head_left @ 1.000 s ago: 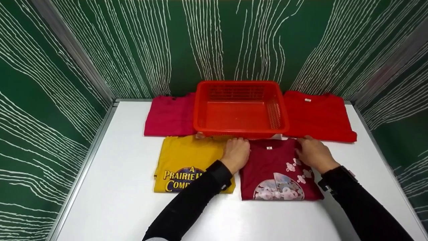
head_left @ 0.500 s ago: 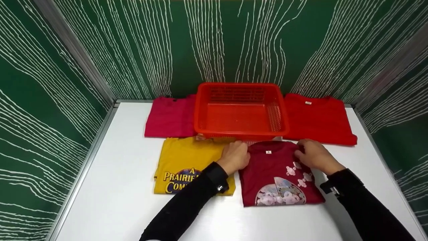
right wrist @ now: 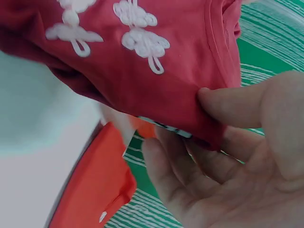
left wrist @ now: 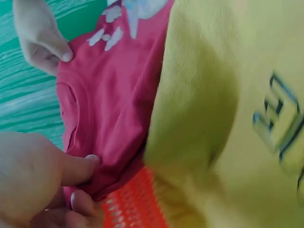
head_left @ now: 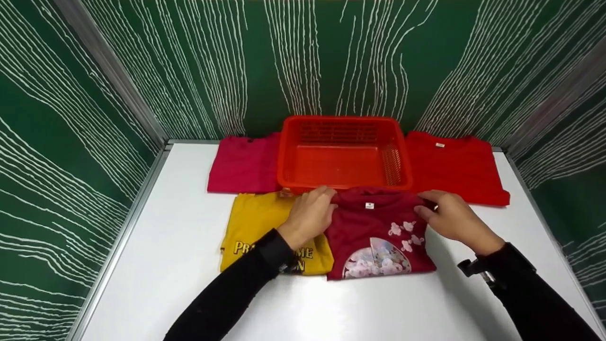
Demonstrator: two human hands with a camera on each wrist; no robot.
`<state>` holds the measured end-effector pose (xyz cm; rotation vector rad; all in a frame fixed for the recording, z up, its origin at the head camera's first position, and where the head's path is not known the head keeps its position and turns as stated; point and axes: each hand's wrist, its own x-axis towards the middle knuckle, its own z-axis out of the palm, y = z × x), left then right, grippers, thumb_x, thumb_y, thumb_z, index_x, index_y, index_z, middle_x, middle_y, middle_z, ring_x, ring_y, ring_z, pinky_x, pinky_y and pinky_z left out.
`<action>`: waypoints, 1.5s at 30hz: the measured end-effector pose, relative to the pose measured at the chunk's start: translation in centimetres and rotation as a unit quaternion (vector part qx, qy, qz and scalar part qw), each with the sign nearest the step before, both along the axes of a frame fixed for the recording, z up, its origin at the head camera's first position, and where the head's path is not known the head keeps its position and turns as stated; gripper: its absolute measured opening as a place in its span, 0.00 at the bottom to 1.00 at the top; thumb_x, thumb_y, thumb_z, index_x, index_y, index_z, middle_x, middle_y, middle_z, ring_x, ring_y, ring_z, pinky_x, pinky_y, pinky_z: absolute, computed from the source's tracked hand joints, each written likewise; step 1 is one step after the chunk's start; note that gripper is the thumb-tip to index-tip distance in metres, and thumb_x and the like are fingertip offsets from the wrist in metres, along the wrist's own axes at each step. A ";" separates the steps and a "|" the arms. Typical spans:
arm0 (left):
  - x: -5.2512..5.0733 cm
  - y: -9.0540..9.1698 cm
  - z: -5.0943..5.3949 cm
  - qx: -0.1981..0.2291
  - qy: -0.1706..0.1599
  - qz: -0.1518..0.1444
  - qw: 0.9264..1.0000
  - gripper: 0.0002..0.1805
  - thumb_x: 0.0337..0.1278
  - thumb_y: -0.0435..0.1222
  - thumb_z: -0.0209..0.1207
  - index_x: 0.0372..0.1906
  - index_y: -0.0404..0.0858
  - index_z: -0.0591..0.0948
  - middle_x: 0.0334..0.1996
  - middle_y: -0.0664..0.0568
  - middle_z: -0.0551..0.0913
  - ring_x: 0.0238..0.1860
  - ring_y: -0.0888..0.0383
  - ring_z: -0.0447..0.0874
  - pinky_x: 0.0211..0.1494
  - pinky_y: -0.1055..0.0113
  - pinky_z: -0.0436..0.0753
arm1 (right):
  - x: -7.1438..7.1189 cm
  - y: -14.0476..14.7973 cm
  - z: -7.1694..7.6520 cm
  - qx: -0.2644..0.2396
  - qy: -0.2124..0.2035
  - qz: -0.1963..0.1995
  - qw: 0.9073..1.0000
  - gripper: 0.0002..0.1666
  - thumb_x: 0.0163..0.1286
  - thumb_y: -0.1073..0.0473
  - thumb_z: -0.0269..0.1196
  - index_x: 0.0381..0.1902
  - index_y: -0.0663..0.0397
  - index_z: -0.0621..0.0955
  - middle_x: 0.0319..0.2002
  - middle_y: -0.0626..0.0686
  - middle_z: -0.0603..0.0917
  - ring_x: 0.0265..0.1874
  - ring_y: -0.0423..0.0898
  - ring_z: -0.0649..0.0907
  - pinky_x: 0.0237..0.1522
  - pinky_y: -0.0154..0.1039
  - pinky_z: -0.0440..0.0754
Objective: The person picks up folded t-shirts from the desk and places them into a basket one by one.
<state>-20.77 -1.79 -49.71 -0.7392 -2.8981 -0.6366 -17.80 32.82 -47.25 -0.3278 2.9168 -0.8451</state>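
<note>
A folded maroon T-shirt [head_left: 378, 232] with a pale floral print hangs between both hands, its collar edge raised off the table. My left hand [head_left: 310, 210] pinches its left shoulder corner between thumb and fingers, as the left wrist view shows. At the opposite shoulder corner, my right hand [head_left: 450, 215] grips the cloth, thumb on top and fingers underneath in the right wrist view. Under my left forearm lies a folded yellow T-shirt [head_left: 255, 222] with dark lettering, partly covered by the arm and overlapped by the maroon shirt's edge.
Behind the maroon shirt stands a red plastic basket [head_left: 341, 166], with nothing seen inside. A folded pink shirt [head_left: 244, 166] lies to its left and a folded red shirt [head_left: 454, 170] to its right. Green walls with white lines bound the white table [head_left: 303, 312].
Both hands have lifted the maroon T-shirt off the table. It has shifted left, now overlapping the yellow shirt's edge and covering the basket's near side.
</note>
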 end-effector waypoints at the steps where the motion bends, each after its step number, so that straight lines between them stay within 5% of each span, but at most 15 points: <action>1: -0.1 -0.4 0.3 0.006 0.002 -0.001 1.000 0.12 0.80 0.39 0.64 0.59 0.40 0.87 0.50 0.48 0.90 0.48 0.45 0.94 0.50 0.52 0.93 | -0.1 -0.2 0.2 -0.005 0.009 0.001 1.000 0.28 0.80 0.60 0.67 0.69 0.74 0.81 0.64 0.73 0.85 0.54 0.65 0.86 0.60 0.65 0.85; 10: -0.7 -1.9 2.7 0.084 -0.031 -0.020 0.996 0.11 0.85 0.43 0.59 0.60 0.46 0.83 0.51 0.51 0.92 0.51 0.54 0.92 0.53 0.59 0.89 | -0.5 -0.1 3.8 -0.040 0.070 0.003 0.997 0.18 0.79 0.62 0.68 0.62 0.65 0.86 0.51 0.61 0.88 0.39 0.48 0.82 0.39 0.26 0.79; 15: -0.6 -2.6 4.4 0.138 -0.060 -0.027 0.988 0.13 0.85 0.44 0.60 0.63 0.47 0.84 0.52 0.53 0.91 0.48 0.58 0.89 0.57 0.63 0.89 | -0.3 -0.1 6.0 -0.044 0.098 0.011 0.994 0.19 0.79 0.60 0.70 0.62 0.63 0.87 0.50 0.60 0.89 0.39 0.46 0.83 0.39 0.22 0.79; 20: -1.0 -4.3 7.5 0.183 -0.068 -0.036 0.980 0.10 0.82 0.40 0.64 0.59 0.45 0.87 0.49 0.54 0.91 0.44 0.58 0.87 0.53 0.64 0.89 | 0.2 -0.9 7.6 -0.057 0.119 0.023 0.991 0.18 0.77 0.61 0.72 0.61 0.60 0.88 0.49 0.56 0.90 0.37 0.44 0.84 0.37 0.22 0.82; 29: -1.3 -7.2 13.4 0.164 -0.072 -0.034 0.983 0.09 0.77 0.40 0.69 0.55 0.46 0.89 0.44 0.53 0.90 0.28 0.57 0.81 0.32 0.66 0.79 | -0.2 -2.7 10.0 -0.077 0.137 0.052 0.986 0.17 0.77 0.60 0.72 0.61 0.54 0.89 0.49 0.51 0.89 0.38 0.37 0.83 0.38 0.21 0.82; 35: -0.7 -8.0 15.6 0.172 -0.053 -0.057 0.982 0.11 0.78 0.41 0.68 0.57 0.44 0.89 0.48 0.52 0.92 0.34 0.57 0.84 0.38 0.65 0.82 | -0.4 -2.8 11.8 -0.069 0.168 0.047 0.982 0.17 0.77 0.60 0.72 0.61 0.53 0.89 0.51 0.52 0.91 0.39 0.33 0.83 0.42 0.17 0.79; 39: -2.1 -8.9 15.9 0.146 -0.071 -0.042 0.986 0.11 0.78 0.41 0.68 0.57 0.45 0.90 0.43 0.52 0.90 0.31 0.55 0.79 0.37 0.63 0.76 | -1.5 -3.8 11.9 -0.059 0.151 0.052 0.985 0.17 0.78 0.57 0.72 0.62 0.52 0.89 0.50 0.52 0.90 0.41 0.40 0.84 0.43 0.19 0.79; 45: -7.0 -9.1 14.7 0.064 -0.113 -0.005 0.991 0.11 0.80 0.41 0.66 0.57 0.45 0.91 0.44 0.50 0.87 0.35 0.55 0.77 0.39 0.63 0.75 | -5.3 -5.2 10.6 -0.064 0.053 0.039 0.996 0.19 0.82 0.55 0.67 0.65 0.55 0.87 0.50 0.58 0.88 0.41 0.51 0.85 0.38 0.28 0.82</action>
